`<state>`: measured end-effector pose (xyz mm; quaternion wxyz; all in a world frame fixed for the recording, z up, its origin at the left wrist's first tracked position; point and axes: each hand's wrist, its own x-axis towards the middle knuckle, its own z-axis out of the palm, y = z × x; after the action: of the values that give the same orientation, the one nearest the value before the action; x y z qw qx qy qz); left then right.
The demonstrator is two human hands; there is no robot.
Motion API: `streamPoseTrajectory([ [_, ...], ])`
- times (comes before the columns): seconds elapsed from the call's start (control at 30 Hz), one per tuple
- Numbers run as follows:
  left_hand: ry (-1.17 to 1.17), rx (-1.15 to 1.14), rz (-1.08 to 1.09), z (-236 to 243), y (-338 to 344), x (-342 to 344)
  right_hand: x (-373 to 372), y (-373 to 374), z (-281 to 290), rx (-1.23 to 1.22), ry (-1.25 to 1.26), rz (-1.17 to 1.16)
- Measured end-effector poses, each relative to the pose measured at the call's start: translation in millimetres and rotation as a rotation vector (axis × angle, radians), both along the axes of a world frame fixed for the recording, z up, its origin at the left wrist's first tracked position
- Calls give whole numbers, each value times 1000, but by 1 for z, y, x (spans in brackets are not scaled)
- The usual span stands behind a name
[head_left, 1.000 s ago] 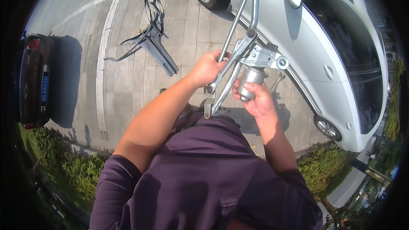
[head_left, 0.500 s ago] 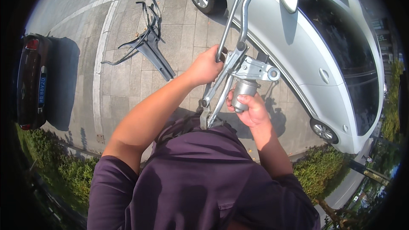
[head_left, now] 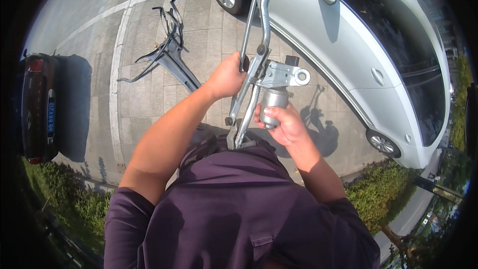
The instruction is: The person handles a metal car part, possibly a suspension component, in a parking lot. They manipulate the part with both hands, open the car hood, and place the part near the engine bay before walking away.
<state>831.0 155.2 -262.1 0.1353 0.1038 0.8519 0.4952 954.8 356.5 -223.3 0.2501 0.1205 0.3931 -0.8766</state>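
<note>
Before your purple-shirted torso [head_left: 224, 204], your left hand [head_left: 227, 76] grips a long silver metal linkage [head_left: 279, 73], judged stiff; your right hand [head_left: 289, 128] clasps its grey cylindrical motor [head_left: 274, 99], probably heavy, smooth, best supported there.

Silver linkage [head_left: 268, 26], plain purple shirt [head_left: 214, 206], silvery-white car [head_left: 343, 65].
The motor [head_left: 274, 100] is duller grey, the plastic trim [head_left: 175, 66] charcoal, the other car [head_left: 37, 114] dark brown; beige-grey paving [head_left: 147, 102] carries a jointed grid and white lines [head_left: 114, 109].
</note>
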Motion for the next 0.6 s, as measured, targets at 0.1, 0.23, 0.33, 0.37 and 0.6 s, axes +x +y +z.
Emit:
streamPoseTrajectory([
  [0.1,-17,18,1,-6,-2,1,1,-3,5,-16,-16,-17],
  [0.23,40,11,-8,-12,-6,6,1,-5,6,-20,-23,-22],
  [0.33,-140,102,18,13,-16,17,2,0,2,39,28,21],
  [0.37,-129,118,-26,20,-25,22,2,-3,3,41,49,5],
  [0.6,-96,223,59,60,-35,85,9,-9,10,28,68,-120],
])
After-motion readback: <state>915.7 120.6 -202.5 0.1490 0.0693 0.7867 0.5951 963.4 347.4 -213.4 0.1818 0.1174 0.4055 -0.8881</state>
